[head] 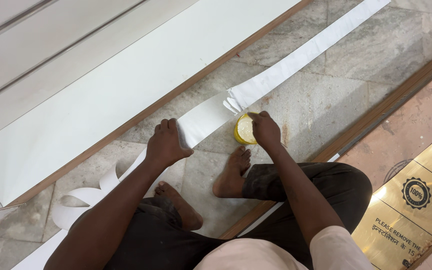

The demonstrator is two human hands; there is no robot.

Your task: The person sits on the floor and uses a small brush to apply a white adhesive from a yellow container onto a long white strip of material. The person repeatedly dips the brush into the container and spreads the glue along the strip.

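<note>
Left hand (165, 145) is flat, fingers (168, 125) spread and pressing down on the long white laminate strip (276, 75) that runs diagonally over the grey stone floor (326, 100). Right hand (265, 130) hovers at the small round yellow tin of pale paste (243, 131), fingertips bunched and dipping at its rim, just beside the strip's edge. Whether they pinch anything, can't tell. Bare feet sit below both hands; a large white wood-edged board (126, 85) lies beyond the left fingers.

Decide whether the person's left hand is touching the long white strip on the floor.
Touching. The head view shows the left hand pressed flat on the white strip, fingers overlapping its edge.
</note>
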